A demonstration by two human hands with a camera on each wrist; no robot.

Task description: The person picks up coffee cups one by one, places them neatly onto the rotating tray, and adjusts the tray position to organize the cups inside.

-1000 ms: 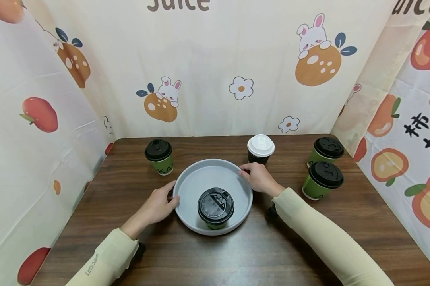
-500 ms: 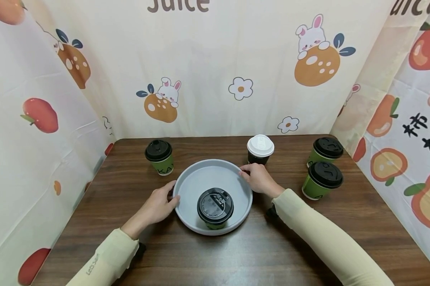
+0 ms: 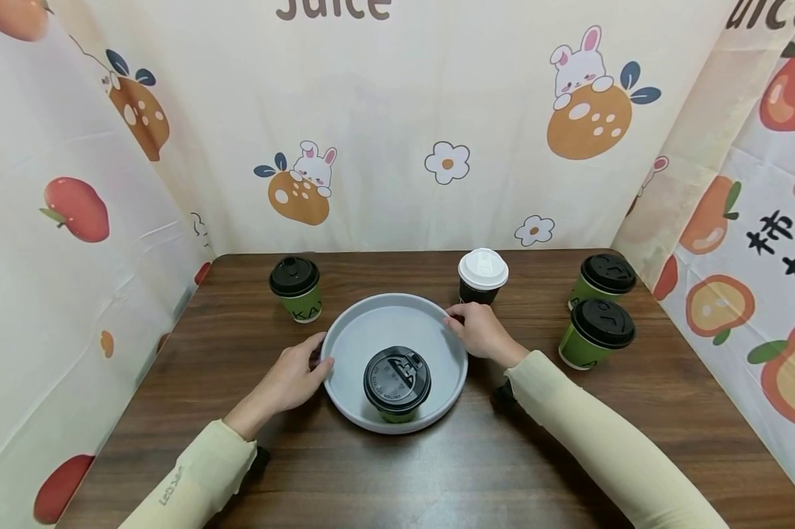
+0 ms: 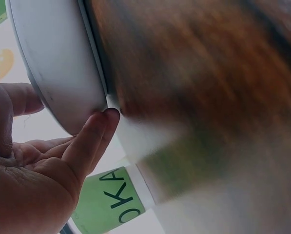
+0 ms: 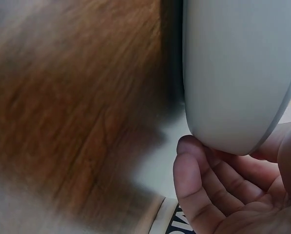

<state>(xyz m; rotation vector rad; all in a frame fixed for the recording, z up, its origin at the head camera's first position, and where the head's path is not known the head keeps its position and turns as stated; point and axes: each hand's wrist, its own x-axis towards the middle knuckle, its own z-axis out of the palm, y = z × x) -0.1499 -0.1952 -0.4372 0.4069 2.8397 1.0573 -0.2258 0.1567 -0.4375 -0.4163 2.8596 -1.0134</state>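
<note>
A round grey tray (image 3: 378, 327) lies on the wooden table, carrying a green paper coffee cup with a black lid (image 3: 397, 378) near its front edge. At the tray's left side, my left hand (image 3: 295, 375) grips the rim; the left wrist view shows its thumb over the edge and its fingertips low on the outer wall (image 4: 62, 63). My right hand (image 3: 482, 334) holds the rim at the upper right. In the right wrist view its fingertips (image 5: 188, 168) touch the bottom of the tray's side wall (image 5: 238, 73).
Behind the right hand stands a dark cup with a white lid (image 3: 483, 272). A green cup with a black lid (image 3: 296, 290) is at the back left. Two similar green cups, one farther back (image 3: 602, 279) and one nearer (image 3: 596, 334), stand on the right. Printed curtains (image 3: 384, 132) enclose the table.
</note>
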